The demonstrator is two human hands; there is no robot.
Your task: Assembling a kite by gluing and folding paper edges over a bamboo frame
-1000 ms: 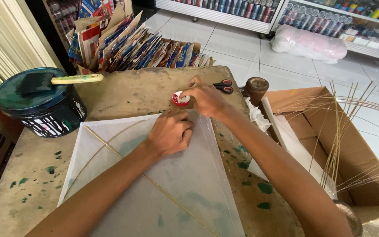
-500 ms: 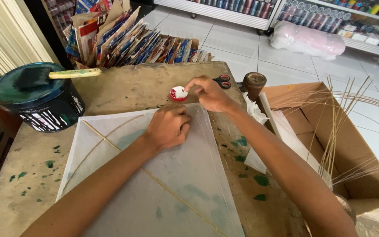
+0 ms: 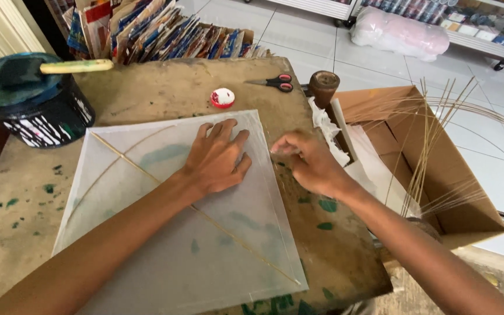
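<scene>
Head view looks down on a thin, see-through white paper kite [image 3: 164,233] lying flat on a rough brown table [image 3: 164,87] with green spots. Two skinny sticks [image 3: 147,172] cross under the paper, one straight and one bent like a bow. The left hand [image 3: 216,158] lies flat on the kite near its top, fingers spread apart. The right hand [image 3: 307,162] sits at the kite's right edge, fingers curled together and pinching the paper there. A small round red and white lid [image 3: 223,97] rests just past the kite's top. Black-handled scissors [image 3: 274,83] lie near it. A round dark pot [image 3: 27,102] with a flat brush [image 3: 59,67] on top stands at the left. A cardboard box [image 3: 438,169] of long thin sticks is at the right.
</scene>
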